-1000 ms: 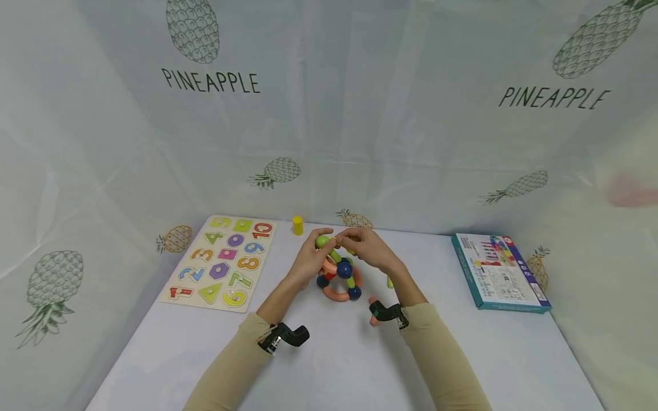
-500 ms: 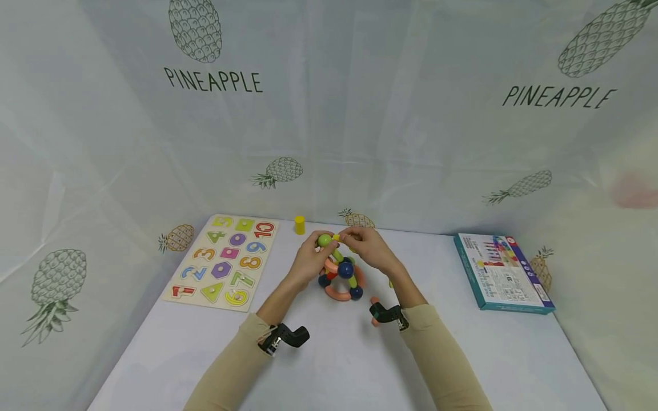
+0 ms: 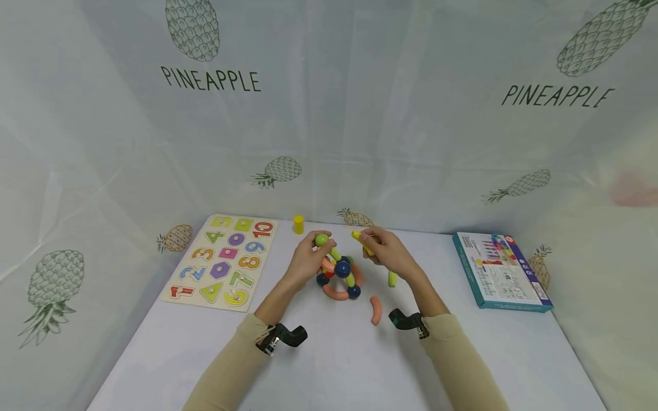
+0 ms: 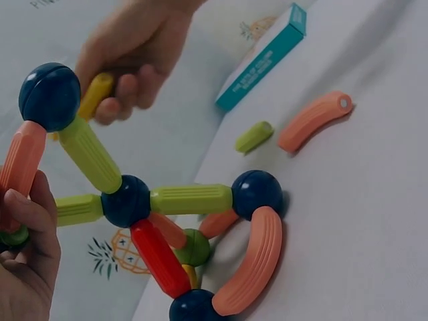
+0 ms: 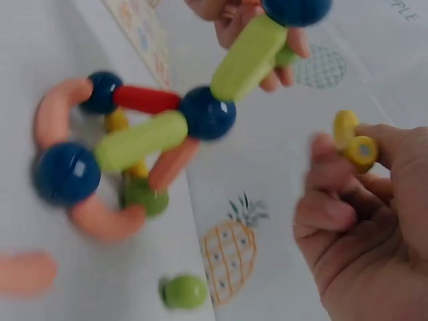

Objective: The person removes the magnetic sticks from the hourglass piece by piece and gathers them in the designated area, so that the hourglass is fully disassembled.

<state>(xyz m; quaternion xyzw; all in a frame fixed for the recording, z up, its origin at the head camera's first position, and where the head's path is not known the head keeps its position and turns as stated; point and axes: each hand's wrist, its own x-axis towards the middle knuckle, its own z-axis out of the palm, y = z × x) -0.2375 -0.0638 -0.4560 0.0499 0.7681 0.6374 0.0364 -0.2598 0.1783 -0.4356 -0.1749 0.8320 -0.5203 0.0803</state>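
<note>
My left hand (image 3: 307, 260) grips the upper part of a magnetic ball-and-rod structure, its fingers around a curved orange rod (image 4: 21, 170) in the left wrist view. Dark blue balls (image 3: 342, 269) join lime, red and orange rods; a green ball (image 3: 322, 240) shows at the top by my left fingers. The structure's lower ring appears to stand on the table. To its right, apart from it, my right hand (image 3: 389, 250) pinches a yellow rod (image 3: 362, 242). In the right wrist view two yellow ends show; I cannot tell whether they belong to one piece.
A loose curved orange rod (image 3: 376, 310) and a lime rod (image 3: 392, 279) lie on the table near my right forearm. A yellow cylinder (image 3: 299, 224) stands at the back. The number puzzle board (image 3: 197, 302) is left, a teal-edged box (image 3: 501, 273) right.
My right hand has moved right, taking the yellow rod away from the green ball. The loose orange and lime rods show more fully now. My left hand stays almost in place.
</note>
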